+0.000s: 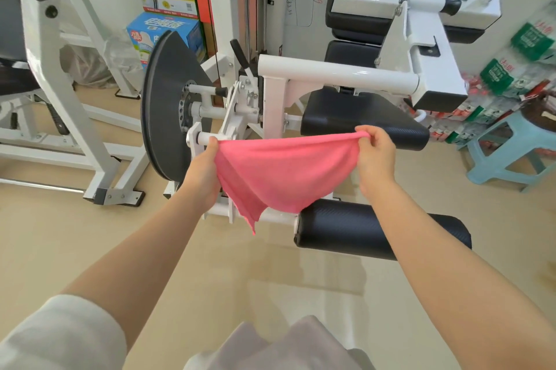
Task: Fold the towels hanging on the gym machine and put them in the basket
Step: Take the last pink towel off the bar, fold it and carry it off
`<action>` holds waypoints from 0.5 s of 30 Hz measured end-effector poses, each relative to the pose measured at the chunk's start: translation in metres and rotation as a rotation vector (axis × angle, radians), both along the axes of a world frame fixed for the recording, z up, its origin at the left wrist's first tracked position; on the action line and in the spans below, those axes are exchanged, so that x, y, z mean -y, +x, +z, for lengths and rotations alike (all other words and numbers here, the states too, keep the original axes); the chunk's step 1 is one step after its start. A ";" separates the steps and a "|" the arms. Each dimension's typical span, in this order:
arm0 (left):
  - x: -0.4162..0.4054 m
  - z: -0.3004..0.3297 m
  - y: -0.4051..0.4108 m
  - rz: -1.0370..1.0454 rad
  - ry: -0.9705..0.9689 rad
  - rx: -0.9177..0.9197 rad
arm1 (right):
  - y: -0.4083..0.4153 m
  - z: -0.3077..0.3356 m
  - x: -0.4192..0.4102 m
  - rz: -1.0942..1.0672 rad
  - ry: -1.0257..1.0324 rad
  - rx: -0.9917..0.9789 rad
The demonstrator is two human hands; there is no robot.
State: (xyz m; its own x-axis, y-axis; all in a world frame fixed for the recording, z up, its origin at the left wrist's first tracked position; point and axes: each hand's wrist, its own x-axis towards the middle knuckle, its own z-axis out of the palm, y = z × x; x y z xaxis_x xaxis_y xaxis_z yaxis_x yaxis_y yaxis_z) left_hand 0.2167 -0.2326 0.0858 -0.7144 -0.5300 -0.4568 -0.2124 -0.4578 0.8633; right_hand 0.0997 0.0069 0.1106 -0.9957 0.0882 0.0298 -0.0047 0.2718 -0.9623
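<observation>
Both hands hold pink towel (279, 171) above black roller pad (370, 228), beside gym machine (331, 74).

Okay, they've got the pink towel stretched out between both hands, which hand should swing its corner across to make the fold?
Probably the right hand. It pinches the towel by a raised corner, while the left hand holds the other end.

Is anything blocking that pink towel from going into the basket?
No basket shows in this view, so the path cannot be judged. The pink towel hangs free in the air, pinched by the left hand and right hand, just in front of the gym machine.
</observation>
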 end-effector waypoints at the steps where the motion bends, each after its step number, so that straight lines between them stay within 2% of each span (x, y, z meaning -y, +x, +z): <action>1: -0.001 -0.002 -0.003 0.018 -0.011 0.023 | -0.003 0.002 -0.002 0.057 -0.166 0.086; 3: -0.001 -0.004 -0.008 0.072 -0.050 0.090 | -0.007 0.009 -0.011 0.221 -0.490 0.221; 4: 0.000 -0.005 -0.009 0.104 -0.065 0.126 | -0.008 0.012 -0.017 0.333 -0.559 0.271; 6: 0.003 -0.009 -0.011 0.147 -0.065 0.174 | -0.011 0.016 -0.029 0.594 -0.474 0.363; 8: 0.003 -0.011 -0.014 0.172 -0.049 0.177 | -0.015 0.017 -0.040 0.833 -0.231 0.441; 10: 0.001 -0.013 -0.018 0.191 -0.054 0.175 | -0.021 0.015 -0.045 0.923 0.086 0.396; 12: -0.005 -0.015 -0.022 0.205 -0.064 0.188 | -0.027 0.014 -0.044 0.975 0.447 0.251; 15: -0.017 -0.018 -0.026 0.190 -0.033 0.143 | -0.038 0.008 -0.044 0.952 1.036 -0.137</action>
State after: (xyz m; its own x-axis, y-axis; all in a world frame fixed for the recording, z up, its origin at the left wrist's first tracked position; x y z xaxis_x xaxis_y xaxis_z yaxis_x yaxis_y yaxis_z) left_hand 0.1908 -0.2156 0.0675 -0.5298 -0.6650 -0.5264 -0.2464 -0.4731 0.8458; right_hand 0.0617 0.0505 0.1183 -0.6452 -0.7273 -0.2341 -0.6600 0.6849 -0.3088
